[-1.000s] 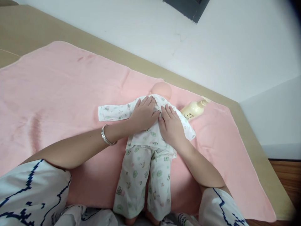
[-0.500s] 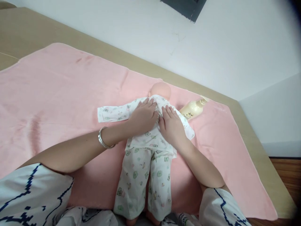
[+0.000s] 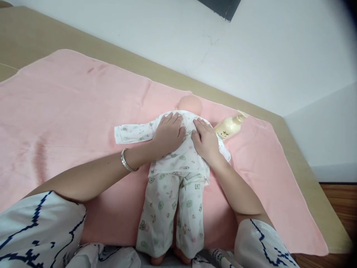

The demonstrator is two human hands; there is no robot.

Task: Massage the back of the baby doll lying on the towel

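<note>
The doll (image 3: 180,165) lies on the pink mat (image 3: 83,108), left hand (image 3: 169,132) and right hand (image 3: 206,141) flat on its torso (image 3: 182,154), unclenched, gripping nothing! It looks light, its clothes (image 3: 190,212) soft and slack; that torso seems the surest hold.

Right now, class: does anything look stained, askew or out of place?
Yes: the wide pink cloth blanket shows a darker reddish streak, far left of the baby doll in white printed pyjamas, odd against the paler cloth around; stain or brushed pile, I cannot tell.
</note>
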